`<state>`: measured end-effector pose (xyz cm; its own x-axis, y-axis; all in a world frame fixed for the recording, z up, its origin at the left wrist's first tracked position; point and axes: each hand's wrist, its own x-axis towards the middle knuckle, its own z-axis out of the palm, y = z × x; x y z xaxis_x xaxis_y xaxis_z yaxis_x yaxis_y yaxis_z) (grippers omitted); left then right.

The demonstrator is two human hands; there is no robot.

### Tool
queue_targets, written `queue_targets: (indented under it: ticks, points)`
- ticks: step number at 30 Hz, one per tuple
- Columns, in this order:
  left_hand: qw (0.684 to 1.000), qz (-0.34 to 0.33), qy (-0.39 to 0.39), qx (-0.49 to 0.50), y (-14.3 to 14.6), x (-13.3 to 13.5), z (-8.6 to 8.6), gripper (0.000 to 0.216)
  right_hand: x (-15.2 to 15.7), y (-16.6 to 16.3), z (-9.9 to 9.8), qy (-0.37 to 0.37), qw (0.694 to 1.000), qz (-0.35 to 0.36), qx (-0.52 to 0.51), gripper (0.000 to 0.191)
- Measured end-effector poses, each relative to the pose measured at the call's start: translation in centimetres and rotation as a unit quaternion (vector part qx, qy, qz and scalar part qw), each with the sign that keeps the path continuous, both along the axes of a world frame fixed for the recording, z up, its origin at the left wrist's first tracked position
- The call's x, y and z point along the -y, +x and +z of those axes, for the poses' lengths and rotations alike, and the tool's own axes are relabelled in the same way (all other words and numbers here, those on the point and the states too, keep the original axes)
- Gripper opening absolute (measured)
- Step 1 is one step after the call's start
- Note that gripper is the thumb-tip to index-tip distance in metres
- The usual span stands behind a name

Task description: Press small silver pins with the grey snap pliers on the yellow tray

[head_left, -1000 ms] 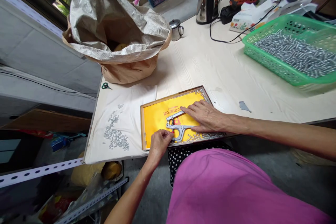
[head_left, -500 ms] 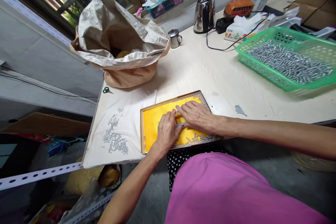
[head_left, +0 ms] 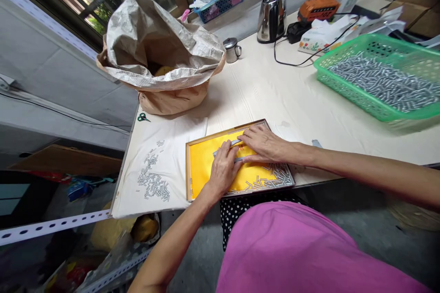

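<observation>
A shallow tray with a yellow bottom (head_left: 201, 165) and a raised rim lies at the table's front edge. Inside it, my left hand (head_left: 222, 167) is closed on the left part of two narrow grey strips (head_left: 235, 142), which may belong to one piece. The fingers of my right hand (head_left: 264, 144) close on the right part of the same strips. Yellow shows between the strips, and my fingers hide their ends. Small silvery metal pins (head_left: 282, 176) are heaped in the tray's near right corner, with more along its near side and far right edge.
Loose pins (head_left: 154, 185) lie on white cloth left of the tray. Behind stand a large open sack (head_left: 172, 98), small scissors (head_left: 143, 117), a metal cup (head_left: 232, 50) and a kettle (head_left: 271, 13). A green basket (head_left: 357, 96) of pins stands at right.
My right hand has shifted slightly right and away from my left hand, so more of the grey strips shows. The pins in the near right corner are more exposed. The view has moved slightly.
</observation>
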<state>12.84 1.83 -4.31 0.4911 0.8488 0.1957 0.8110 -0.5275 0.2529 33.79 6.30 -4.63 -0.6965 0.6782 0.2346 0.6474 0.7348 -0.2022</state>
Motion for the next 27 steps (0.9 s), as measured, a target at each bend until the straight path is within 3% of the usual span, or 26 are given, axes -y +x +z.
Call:
queue_targets:
  ticks: [2, 5, 10, 12, 14, 17, 19, 23, 27]
  points:
    - [0.999, -0.026, 0.024, 0.006, 0.1, 0.3, 0.1, 0.019, -0.7, 0.8, -0.1, -0.002, 1.0, -0.015, -0.014, 0.051]
    - [0.995, -0.078, 0.055, -0.003, 0.7, 1.1, 0.9, 0.02, -2.3, 1.9, -1.0, 0.0, 0.999, -0.042, -0.018, 0.043]
    - [0.989, -0.124, 0.079, -0.028, 1.4, 2.1, 2.1, 0.022, -5.1, 3.2, -2.0, 0.023, 0.998, 0.021, -0.06, 0.048]
    - [0.993, -0.071, 0.093, -0.022, -0.4, 1.7, 2.4, 0.024, -5.5, 3.8, -2.1, 0.011, 0.996, 0.032, -0.077, 0.049]
    - [0.993, 0.048, 0.103, -0.019, -4.1, 0.9, 2.7, 0.025, -5.4, 4.7, -2.3, -0.009, 0.995, 0.031, -0.09, 0.048]
    - [0.962, 0.257, 0.068, -0.064, -11.8, -1.1, 3.1, 0.026, -4.7, 6.1, -3.0, -0.042, 0.993, 0.027, -0.103, 0.04]
    - [0.93, 0.345, 0.032, -0.126, -16.7, -2.6, 3.2, 0.029, -4.1, 6.9, -3.8, -0.057, 0.991, 0.017, -0.116, 0.036]
    - [0.891, 0.389, -0.052, -0.228, -22.7, -5.1, 2.7, 0.031, -2.8, 7.3, -5.1, -0.067, 0.987, -0.017, -0.142, 0.031]
    - [0.897, 0.362, -0.078, -0.242, -24.0, -6.6, 1.8, 0.028, -1.8, 6.8, -4.8, -0.074, 0.987, -0.03, -0.137, 0.031]
